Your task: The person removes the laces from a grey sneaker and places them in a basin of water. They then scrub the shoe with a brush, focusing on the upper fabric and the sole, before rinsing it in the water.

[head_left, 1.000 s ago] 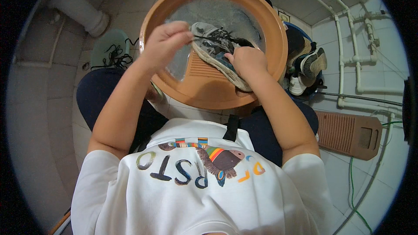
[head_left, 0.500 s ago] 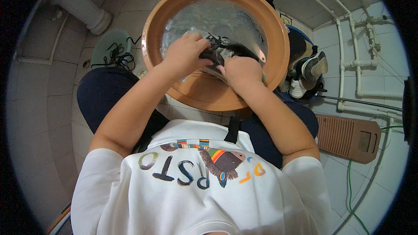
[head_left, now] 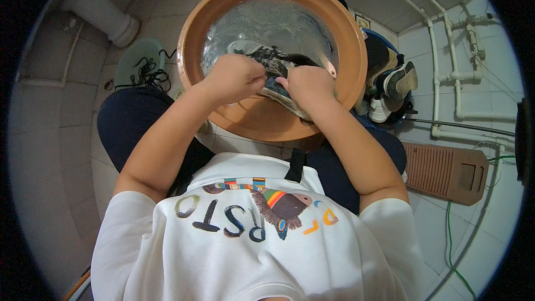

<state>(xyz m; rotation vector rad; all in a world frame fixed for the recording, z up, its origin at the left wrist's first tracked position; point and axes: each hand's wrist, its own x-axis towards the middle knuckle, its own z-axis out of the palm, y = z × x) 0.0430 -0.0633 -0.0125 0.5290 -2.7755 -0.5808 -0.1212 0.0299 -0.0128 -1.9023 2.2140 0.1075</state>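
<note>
Head view: left hand (head_left: 234, 78) and right hand (head_left: 307, 85) both have fingers clenched on a dark sneaker (head_left: 273, 64) lying half in the soapy water of the orange basin (head_left: 262, 120). Wash looks mid-way: shoe wet and sudsy, not rinsed, and more shoes (head_left: 393, 86) wait in the blue tub to the right.

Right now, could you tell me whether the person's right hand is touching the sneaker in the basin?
Touching. The head view shows the right hand closed over the sneaker, covering its rear part, no gap between them.
</note>
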